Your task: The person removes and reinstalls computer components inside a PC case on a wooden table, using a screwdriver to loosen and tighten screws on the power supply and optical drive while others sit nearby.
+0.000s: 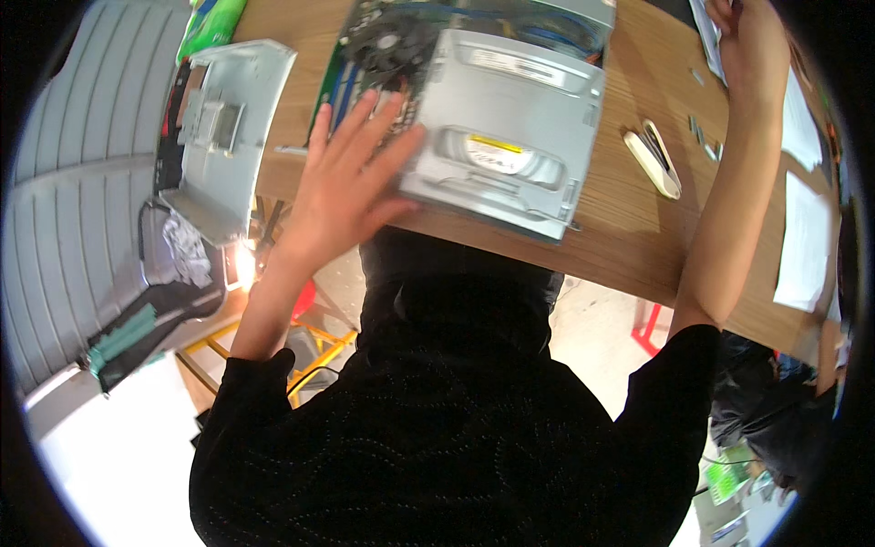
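A desktop computer [510, 109] lies on the table with its cover off. Its grey metal drive bay takes up the right part; a black fan [387, 44] and circuit board show on the left. My left hand [351, 173] is spread, fingers apart, over the near left corner of the computer, with nothing in it. Whether the fingertips touch the board, I cannot tell. Stretched to the far right, my right hand [752, 41] is beside a pale sheet [708, 41]. Its fingers are bent and partly cut off by the picture's edge, so any held thing is hidden.
A light grey metal cover panel [264, 109] stands at the table's left edge. On the right lie a cream folding multi-tool [653, 164], several small metal pieces [700, 132] and white papers [804, 242]. A green packet [211, 25] is at the far left.
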The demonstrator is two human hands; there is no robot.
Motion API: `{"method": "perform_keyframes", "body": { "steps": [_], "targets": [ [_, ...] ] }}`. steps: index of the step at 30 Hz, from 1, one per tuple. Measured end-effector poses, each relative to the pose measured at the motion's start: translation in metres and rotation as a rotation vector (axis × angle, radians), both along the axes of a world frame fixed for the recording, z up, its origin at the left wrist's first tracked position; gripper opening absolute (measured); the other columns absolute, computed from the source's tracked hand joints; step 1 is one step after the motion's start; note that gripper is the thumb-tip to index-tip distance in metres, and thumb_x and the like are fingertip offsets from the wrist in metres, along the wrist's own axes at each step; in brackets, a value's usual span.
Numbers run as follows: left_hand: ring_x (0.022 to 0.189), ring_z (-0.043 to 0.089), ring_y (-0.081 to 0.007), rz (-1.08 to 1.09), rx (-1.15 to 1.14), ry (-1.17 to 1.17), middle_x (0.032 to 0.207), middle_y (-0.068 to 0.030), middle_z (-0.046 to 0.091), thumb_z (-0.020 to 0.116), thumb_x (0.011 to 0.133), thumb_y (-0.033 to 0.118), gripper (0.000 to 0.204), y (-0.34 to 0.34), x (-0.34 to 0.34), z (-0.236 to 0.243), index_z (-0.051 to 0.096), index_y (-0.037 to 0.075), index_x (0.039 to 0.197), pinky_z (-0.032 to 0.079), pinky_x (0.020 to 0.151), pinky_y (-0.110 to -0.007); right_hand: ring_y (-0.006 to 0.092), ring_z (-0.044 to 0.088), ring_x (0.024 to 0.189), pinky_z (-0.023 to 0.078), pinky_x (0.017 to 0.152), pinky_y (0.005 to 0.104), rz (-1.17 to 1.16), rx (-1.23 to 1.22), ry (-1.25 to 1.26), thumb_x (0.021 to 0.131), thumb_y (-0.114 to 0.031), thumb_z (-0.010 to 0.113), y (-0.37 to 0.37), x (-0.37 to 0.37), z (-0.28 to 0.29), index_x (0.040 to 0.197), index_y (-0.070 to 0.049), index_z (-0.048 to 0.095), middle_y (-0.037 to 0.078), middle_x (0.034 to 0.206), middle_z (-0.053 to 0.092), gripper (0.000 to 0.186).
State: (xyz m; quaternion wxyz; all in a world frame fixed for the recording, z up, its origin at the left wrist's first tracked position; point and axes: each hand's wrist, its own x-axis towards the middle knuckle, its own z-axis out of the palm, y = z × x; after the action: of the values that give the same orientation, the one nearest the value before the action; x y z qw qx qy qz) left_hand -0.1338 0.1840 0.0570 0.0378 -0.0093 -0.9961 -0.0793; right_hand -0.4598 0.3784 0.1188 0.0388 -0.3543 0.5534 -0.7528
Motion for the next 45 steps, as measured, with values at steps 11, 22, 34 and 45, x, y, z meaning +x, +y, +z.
{"method": "perform_keyframes", "body": {
  "steps": [11,22,34,45],
  "targets": [
    [0.103,0.061,-0.0162,0.523,0.943,0.384,0.121,-0.0083,0.060,0.080,0.079,0.013,0.046,-0.101,0.055,-0.077,0.062,0.001,0.120,0.050,0.087,-0.030,0.0021,0.030,0.053,0.020,0.046,0.0195,-0.107,0.448,-0.143,0.103,-0.022,0.048,-0.008,0.048,-0.066,0.109,-0.007,0.057,-0.005,0.067,0.042,0.018],
    [0.106,0.060,-0.0144,0.398,1.202,0.453,0.123,-0.0071,0.062,0.069,0.087,0.009,0.021,-0.108,0.067,-0.085,0.070,0.001,0.106,0.046,0.093,-0.028,0.0022,0.029,0.050,0.020,0.044,0.0189,-0.074,0.482,-0.193,0.102,-0.015,0.047,0.011,0.081,-0.094,0.112,-0.007,0.056,-0.005,0.068,0.041,0.016],
    [0.105,0.061,-0.0176,0.386,1.127,0.454,0.121,-0.0070,0.063,0.073,0.086,0.022,0.024,-0.111,0.068,-0.082,0.074,0.002,0.098,0.046,0.090,-0.029,0.0025,0.034,0.052,0.024,0.044,0.0180,-0.205,0.462,-0.105,0.102,-0.015,0.047,0.002,0.091,-0.098,0.106,-0.009,0.056,-0.004,0.067,0.043,0.012],
    [0.101,0.061,-0.0162,0.431,1.105,0.431,0.120,-0.0056,0.065,0.073,0.084,0.021,0.022,-0.109,0.066,-0.077,0.074,0.002,0.094,0.045,0.090,-0.028,0.0035,0.034,0.063,0.024,0.055,0.0203,-0.321,0.334,-0.003,0.101,-0.013,0.048,-0.009,0.092,-0.110,0.105,-0.006,0.057,-0.006,0.069,0.038,0.012]
  ]
}}
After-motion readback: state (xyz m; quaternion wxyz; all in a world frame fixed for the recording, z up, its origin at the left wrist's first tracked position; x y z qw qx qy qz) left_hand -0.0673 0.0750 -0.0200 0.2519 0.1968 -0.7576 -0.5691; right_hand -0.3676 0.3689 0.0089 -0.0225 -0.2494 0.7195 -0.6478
